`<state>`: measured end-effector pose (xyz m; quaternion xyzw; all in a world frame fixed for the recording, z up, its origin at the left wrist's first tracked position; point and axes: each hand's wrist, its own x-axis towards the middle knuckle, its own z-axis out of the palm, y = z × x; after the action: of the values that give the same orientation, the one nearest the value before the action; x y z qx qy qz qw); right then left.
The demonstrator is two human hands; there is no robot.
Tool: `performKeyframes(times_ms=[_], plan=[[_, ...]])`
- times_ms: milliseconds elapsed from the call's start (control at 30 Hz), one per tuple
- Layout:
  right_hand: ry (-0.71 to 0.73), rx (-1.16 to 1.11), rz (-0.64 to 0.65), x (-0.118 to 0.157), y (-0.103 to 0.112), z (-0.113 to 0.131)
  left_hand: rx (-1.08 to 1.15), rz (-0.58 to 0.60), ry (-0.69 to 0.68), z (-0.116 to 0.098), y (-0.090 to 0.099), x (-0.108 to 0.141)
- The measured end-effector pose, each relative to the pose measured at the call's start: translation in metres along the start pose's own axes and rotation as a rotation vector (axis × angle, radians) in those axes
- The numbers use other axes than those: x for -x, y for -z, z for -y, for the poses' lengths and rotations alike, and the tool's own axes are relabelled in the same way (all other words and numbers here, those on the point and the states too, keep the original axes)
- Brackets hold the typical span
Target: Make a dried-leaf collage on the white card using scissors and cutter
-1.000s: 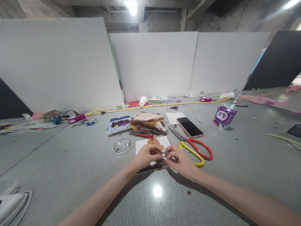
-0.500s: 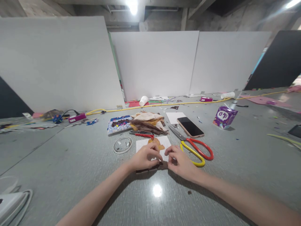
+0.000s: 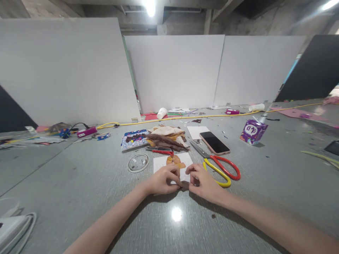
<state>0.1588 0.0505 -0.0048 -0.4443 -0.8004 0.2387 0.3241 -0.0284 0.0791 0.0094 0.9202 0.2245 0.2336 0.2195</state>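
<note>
A white sheet of paper (image 3: 160, 163) lies in front of me, with orange-brown cut-out pieces (image 3: 173, 159) on its upper part. At the sheet's near edge is a dark brown scrap of cloth (image 3: 184, 186), mostly covered by my fingers. My left hand (image 3: 164, 180) is closed, thumb and fingertips pinching the scrap's left part. My right hand (image 3: 203, 180) is curled at its right end, thumb and fingers closed on it. Large scissors (image 3: 210, 157) with red and yellow handles lie beside my right hand. A small red-handled cutter (image 3: 161, 151) lies beyond the sheet.
Behind the paper sit a pile of brown and cream cloth (image 3: 168, 135) and a blue patterned tray (image 3: 135, 140). A white ring (image 3: 138, 163) is left of it. A phone (image 3: 214, 143) and a purple drink carton (image 3: 253, 131) stand to the right; a yellow cable (image 3: 185, 117) crosses behind.
My left hand has shifted slightly, its fingertips lower over the brown scrap, and less of the scrap shows. My right hand has hardly moved.
</note>
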Motion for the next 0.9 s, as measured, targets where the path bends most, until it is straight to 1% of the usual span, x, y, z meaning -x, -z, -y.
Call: performKeyframes(times_ms=[167, 367, 433, 567, 633, 767, 900], plan=[[0.007, -0.075, -0.016, 0.0005, 0.0032, -0.001, -0.003, 0.001, 0.015, -0.0023, 0.0, 0.0002], [0.03, -0.027, 0.035, 0.0021, 0.0039, -0.0016, 0.019, 0.002, 0.047, -0.0021, -0.0006, 0.0013], [0.028, -0.01, 0.041, 0.0024, 0.0034, -0.0027, 0.059, -0.025, 0.063, -0.0022, 0.0003, 0.0014], [0.013, -0.009, 0.052, 0.0029, 0.0032, -0.0047, 0.177, -0.127, 0.128, -0.0034, 0.004, 0.0014], [0.011, -0.01, 0.052, 0.003, 0.0034, -0.0052, 0.207, -0.143, 0.144, -0.0037, 0.0054, 0.0017], [0.021, -0.015, 0.043, 0.003, 0.0034, -0.0052, 0.176, -0.085, 0.106, -0.0022, 0.0053, 0.003], [0.034, -0.02, 0.045, 0.0028, 0.0031, -0.0039, 0.088, -0.035, 0.075, -0.0004, 0.0025, 0.0036]])
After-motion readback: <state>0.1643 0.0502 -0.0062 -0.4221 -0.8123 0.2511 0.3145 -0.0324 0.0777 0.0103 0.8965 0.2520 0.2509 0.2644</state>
